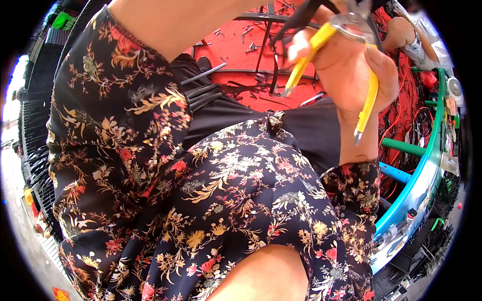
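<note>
My right hand (346, 72) is raised at the upper right, wrapped around a pair of yellow-handled pliers (370, 95). The pliers' two handles stand spread apart, one along my fingers and one by the heel of my hand. Their metal head points to the top edge and is blurred. My left forearm (186, 22) crosses the upper left and leaves over the top edge. Part of what looks like my left hand (324, 15) shows beside the pliers' head, its fingers mostly hidden. A dark strip (301, 17) hangs there, next to the pliers.
Below lies a red surface (236, 42) strewn with short dark offcuts and black strips. Grey and black rods (203, 93) rest by my dark-clothed lap. A blue-green metal frame (419, 175) curves along the right. Another person (409, 42) sits at the upper right, near a small white fan (454, 87).
</note>
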Motion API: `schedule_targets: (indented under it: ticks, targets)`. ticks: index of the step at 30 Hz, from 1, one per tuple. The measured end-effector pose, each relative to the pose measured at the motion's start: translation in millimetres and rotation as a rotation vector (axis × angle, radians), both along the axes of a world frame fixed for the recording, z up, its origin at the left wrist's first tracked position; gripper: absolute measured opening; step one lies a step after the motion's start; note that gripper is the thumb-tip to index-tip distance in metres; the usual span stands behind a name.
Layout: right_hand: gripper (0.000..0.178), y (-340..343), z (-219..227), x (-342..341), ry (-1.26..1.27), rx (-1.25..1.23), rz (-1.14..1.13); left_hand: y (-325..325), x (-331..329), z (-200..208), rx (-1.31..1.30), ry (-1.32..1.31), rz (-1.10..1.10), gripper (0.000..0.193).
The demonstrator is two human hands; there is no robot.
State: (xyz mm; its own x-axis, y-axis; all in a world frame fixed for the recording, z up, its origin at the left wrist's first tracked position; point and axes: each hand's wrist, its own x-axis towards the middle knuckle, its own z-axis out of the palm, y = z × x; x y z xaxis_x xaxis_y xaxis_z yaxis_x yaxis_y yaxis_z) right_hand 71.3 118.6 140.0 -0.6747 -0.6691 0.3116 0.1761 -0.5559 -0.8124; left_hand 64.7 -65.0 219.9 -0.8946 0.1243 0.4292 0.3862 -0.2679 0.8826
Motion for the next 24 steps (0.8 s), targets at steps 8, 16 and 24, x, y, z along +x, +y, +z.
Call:
schedule_targets:
  ticks: [8,16,24]
  targets:
    - [0.037,-11,7,-4,-0.144,0.242,-0.116,2,-1,-7,-0.07,-0.054,-0.049,0.057]
    - [0.033,9,-2,-30,0.063,0.335,-0.333,7,-2,-15,-0.215,-0.062,-0.14,0.09]
    - [0.016,17,63,-32,0.25,0.092,-0.392,42,-7,-80,-0.291,-0.136,-0.305,0.067]
